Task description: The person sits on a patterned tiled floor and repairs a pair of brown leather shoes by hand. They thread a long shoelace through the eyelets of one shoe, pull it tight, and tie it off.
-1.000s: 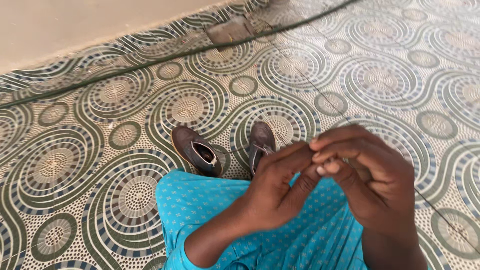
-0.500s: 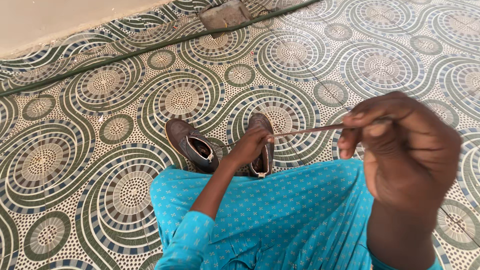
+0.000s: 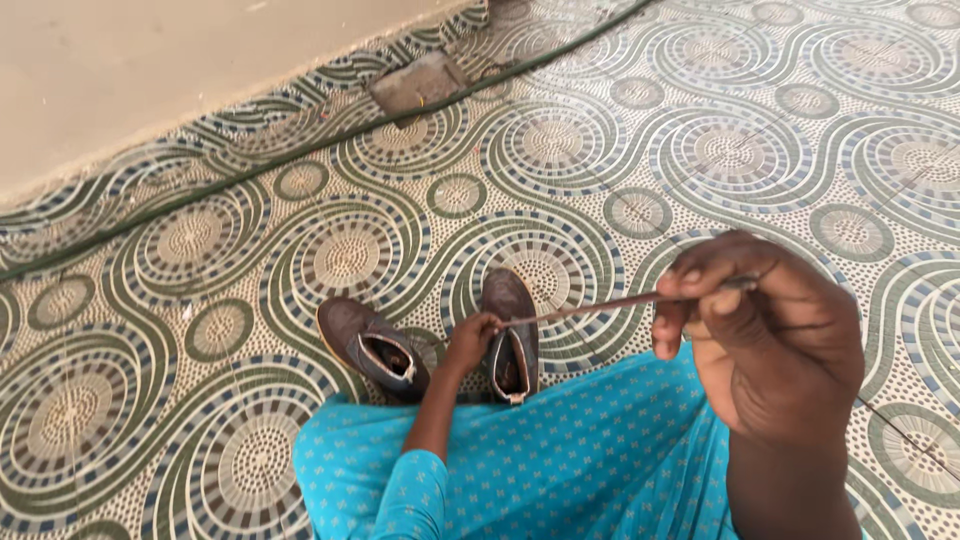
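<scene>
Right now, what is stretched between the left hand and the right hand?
In the head view, a thin brown strand runs taut from the left hand to the right hand, passing above one brown shoe.

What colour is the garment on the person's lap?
Bright turquoise blue garment with small pale dots, clearest in the head view.

place: home floor, someone seated on it | floor (image 3: pixel 250 250): vinyl sheet with green, blue and cream swirls and circles | wall (image 3: pixel 150 70): plain beige, just beyond the floor's far edge | brown shoes (image 3: pixel 372 345): on the floor, well short of the wall | blue dotted garment (image 3: pixel 560 460): on the floor behind the shoes
</scene>
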